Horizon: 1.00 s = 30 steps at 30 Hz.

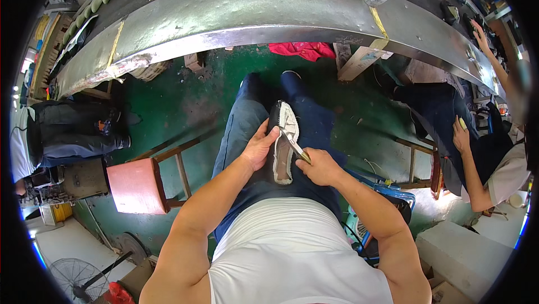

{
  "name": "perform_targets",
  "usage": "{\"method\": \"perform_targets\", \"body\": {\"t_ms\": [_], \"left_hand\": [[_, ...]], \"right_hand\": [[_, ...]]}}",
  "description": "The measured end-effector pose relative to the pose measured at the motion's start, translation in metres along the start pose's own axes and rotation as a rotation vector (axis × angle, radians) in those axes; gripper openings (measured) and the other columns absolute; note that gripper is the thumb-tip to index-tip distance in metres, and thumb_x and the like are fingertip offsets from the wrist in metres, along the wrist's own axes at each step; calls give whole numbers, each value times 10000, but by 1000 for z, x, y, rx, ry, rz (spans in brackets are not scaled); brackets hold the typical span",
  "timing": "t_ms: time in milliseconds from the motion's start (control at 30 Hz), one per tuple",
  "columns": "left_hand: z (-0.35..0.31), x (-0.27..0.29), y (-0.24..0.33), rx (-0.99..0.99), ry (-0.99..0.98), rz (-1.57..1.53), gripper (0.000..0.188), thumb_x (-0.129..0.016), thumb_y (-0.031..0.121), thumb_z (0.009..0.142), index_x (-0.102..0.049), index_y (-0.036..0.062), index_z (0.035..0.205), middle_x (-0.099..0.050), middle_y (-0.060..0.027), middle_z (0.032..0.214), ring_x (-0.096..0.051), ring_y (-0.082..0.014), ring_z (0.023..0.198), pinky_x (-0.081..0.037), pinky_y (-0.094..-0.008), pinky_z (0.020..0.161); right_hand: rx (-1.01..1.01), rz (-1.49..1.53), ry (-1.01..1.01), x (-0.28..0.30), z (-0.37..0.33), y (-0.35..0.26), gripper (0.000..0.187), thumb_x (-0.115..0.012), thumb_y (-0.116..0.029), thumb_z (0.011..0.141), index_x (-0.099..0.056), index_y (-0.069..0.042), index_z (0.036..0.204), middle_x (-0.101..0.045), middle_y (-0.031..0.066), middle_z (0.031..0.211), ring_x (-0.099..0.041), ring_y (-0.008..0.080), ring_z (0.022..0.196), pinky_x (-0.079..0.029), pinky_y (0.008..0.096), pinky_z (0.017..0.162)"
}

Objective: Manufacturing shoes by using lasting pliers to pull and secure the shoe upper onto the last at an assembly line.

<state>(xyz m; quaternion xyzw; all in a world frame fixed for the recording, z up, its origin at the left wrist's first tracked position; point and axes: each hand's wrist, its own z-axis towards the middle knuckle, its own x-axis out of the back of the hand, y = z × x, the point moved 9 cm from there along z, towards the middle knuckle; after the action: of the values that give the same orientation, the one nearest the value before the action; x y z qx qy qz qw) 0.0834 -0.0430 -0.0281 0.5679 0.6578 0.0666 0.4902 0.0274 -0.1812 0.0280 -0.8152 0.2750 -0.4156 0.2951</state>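
A long, shoe-shaped piece with a brown underside and ragged white edging [283, 163] is held over the lap of the person's blue trousers [238, 135], its broader, white-lined end toward twelve o'clock and its narrower end toward six. The left hand [261, 148] clasps it from nine o'clock, thumb up at the edge, fingers mostly hidden beneath. The right hand [319, 167], at four o'clock, is closed around the handle of a slender silver metal hand tool [293, 144], whose head slants toward eleven and meets the piece near its middle; whether it nips the edging cannot be told.

The piece looks light enough for one hand to carry. Its long body seems stiff, probably backed by something hard, while the puckered white edging looks soft and likely to fray or tear under a sharp tug. The smooth tool may slip if held loosely. The firmest hold would be around the body at nine o'clock, with the palm beneath and the thumb clear of the tool's head.
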Motion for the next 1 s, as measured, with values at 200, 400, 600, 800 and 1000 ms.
{"method": "perform_targets", "body": {"t_ms": [200,400,600,800,1000], "left_hand": [[8,0,2,32,72,77,813,-695,368,942,-238,103,1560,-509,-80,1426,-463,-209,1315,-365,-403,1118],[21,-4,-6,22,146,77,595,-733,275,917,-452,53,1393,-644,-86,1195,-618,-193,1073,-501,-377,954],[28,-2,-2,6,248,231,641,-728,284,897,-446,-2,1397,-636,-136,1227,-613,-219,1101,-486,-352,957],[21,-7,6,8,386,416,829,-753,301,835,-351,-88,1446,-592,-219,1292,-600,-268,1161,-483,-352,976],[20,-13,7,29,279,465,853,-763,284,818,-331,-80,1457,-591,-220,1283,-598,-273,1164,-480,-354,987]], "right_hand": [[-211,444,-33,-21,0,20,255,-609,-259,960,-638,-7,938,-672,128,810,-637,237,690,-498,374,639],[-241,1290,-495,-19,-10,43,338,-595,-192,995,-572,66,1211,-693,144,1042,-712,204,860,-565,261,563],[-226,607,-286,57,-9,45,368,-501,-332,1036,-602,15,1106,-703,111,922,-686,188,801,-549,276,568],[89,178,-8,83,35,-20,413,-432,-361,1050,-585,3,929,-654,118,740,-641,236,681,-495,390,651],[112,-332,-66,73,36,-12,458,-450,-383,1031,-602,24,885,-651,251,808,-631,445,820,-482,498,736]]}}
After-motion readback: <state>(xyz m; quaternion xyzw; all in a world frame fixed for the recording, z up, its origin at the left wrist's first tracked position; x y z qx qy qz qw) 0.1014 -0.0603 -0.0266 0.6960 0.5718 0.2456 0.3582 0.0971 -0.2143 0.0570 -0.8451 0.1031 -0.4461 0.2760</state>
